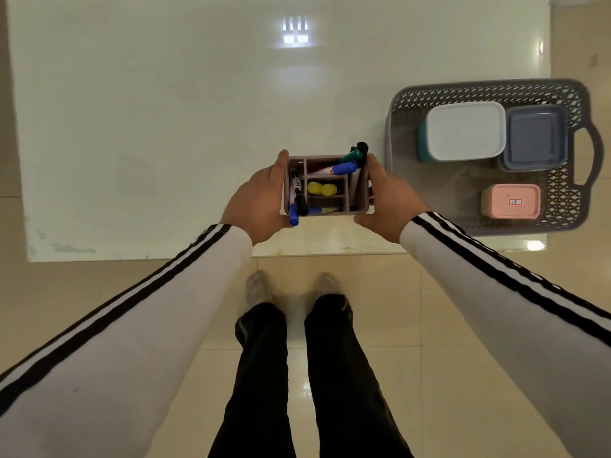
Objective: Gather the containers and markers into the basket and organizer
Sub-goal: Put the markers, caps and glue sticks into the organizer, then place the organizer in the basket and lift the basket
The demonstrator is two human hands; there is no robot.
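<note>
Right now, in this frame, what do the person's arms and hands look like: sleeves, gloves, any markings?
Both hands are bare: no gloves on the left hand or the right hand. Each arm is covered down to the wrist by a long, close-fitting white sleeve. The left sleeve and right sleeve match, with black stripes running lengthwise along them.

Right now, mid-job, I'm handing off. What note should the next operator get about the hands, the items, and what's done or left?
Hands: left hand and right hand each grip a side of the organizer, near the front edge of the table; lifted or resting, cannot tell.
Things: markers stand in the organizer beside two yellow items; the basket, at right, holds the white-lidded container, blue-grey container and pink container.
Done: no loose marker or container shows on the table.
Left: probably just set the organizer down.
</note>
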